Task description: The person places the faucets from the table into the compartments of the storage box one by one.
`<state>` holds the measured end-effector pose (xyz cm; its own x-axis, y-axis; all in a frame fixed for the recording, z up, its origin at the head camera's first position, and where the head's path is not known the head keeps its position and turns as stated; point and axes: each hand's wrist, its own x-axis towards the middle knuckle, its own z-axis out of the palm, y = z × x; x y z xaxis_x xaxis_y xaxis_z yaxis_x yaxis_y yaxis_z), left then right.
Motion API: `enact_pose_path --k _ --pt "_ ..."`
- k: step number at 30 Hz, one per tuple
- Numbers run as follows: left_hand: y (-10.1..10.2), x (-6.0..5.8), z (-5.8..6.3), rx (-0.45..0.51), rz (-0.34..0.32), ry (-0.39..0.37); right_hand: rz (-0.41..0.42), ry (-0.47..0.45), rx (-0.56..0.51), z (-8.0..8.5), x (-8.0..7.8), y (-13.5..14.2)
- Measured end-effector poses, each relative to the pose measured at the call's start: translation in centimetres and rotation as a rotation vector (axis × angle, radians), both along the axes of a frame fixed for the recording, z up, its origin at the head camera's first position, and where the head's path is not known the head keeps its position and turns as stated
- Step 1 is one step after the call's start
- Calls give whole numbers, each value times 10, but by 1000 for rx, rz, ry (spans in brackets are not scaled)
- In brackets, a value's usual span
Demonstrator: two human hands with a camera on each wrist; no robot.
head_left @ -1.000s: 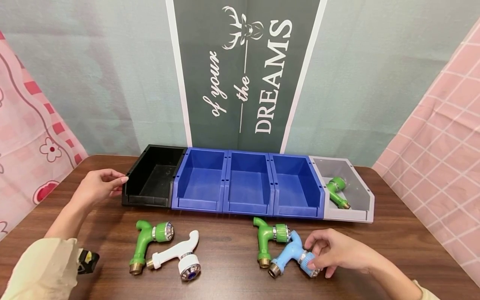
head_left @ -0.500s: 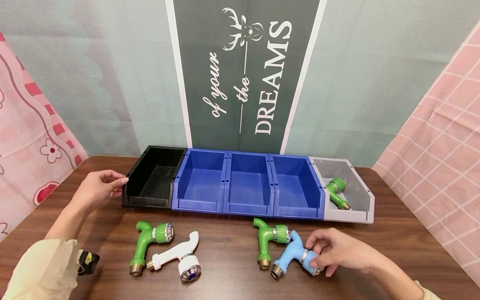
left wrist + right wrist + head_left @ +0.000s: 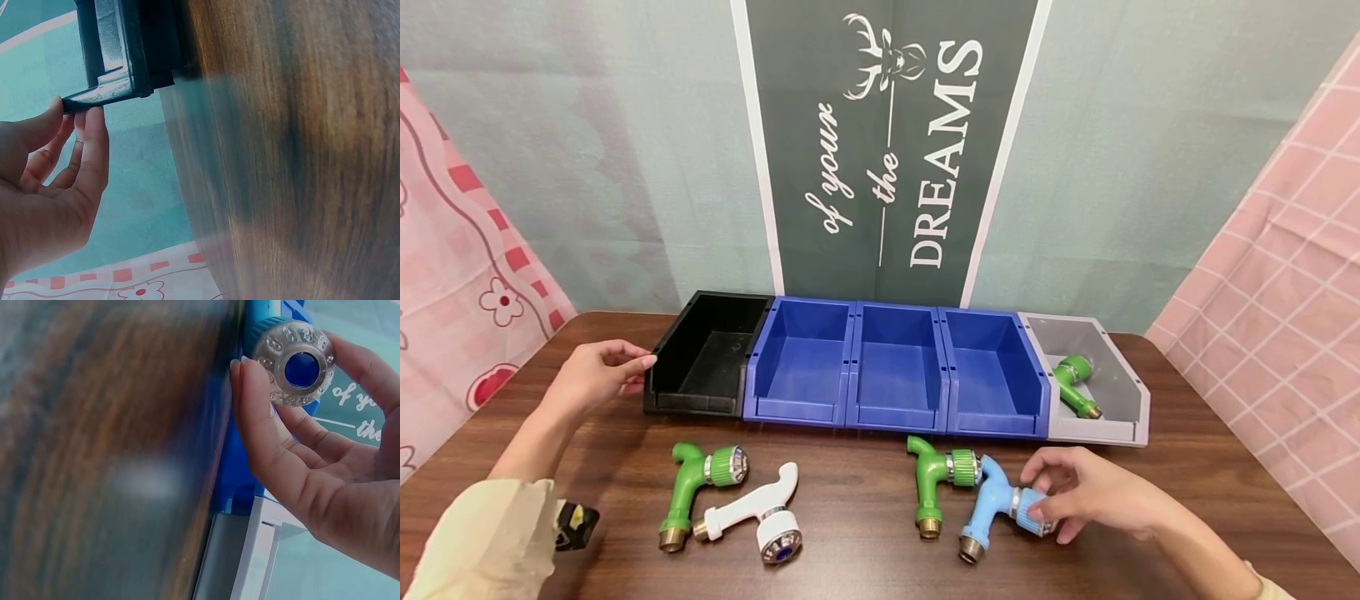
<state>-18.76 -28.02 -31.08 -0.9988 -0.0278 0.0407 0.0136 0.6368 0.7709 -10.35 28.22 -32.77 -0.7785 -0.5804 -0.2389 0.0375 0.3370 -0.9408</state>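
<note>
My right hand (image 3: 1097, 496) grips the ribbed handle of a light blue tap (image 3: 996, 500); in the right wrist view, fingers and thumb sit round the chrome knob end (image 3: 300, 365) with its dark blue centre. My left hand (image 3: 591, 379) holds the near left rim of a black bin (image 3: 692, 400); the left wrist view has the thumb at the rim and fingertips on the wall's outer side. Just left of the blue tap lies a green tap (image 3: 928, 483). Another green tap (image 3: 685, 492) and a white tap (image 3: 752, 508) lie at the left front.
Three blue bins (image 3: 895, 417) stand in a row between the black bin and a grey bin (image 3: 1093, 429), which has a green tap (image 3: 1075, 387) inside. A small black object (image 3: 576, 525) is by the left sleeve. Behind the wooden table (image 3: 842, 533) hangs a printed curtain (image 3: 865, 167).
My right hand has shifted slightly right and away from me, turning the blue tap more upright beside the green tap. The left hand has stayed at the black bin.
</note>
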Motion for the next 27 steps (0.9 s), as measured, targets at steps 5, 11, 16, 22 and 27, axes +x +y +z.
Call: enact_pose_path --k 5,11,16,22,27 --pt "0 0 0 4 -1 1 -12 2 -10 3 -2 5" --pt "-1 0 -1 8 -2 5 -12 -15 -43 5 -4 8" --pt "-1 0 -1 11 -3 0 -14 -9 -57 7 -6 11" --pt "-1 0 -1 12 -2 -8 -12 27 -62 9 -8 13" --pt "-1 -1 -1 8 1 -6 -27 29 -75 9 -11 14"
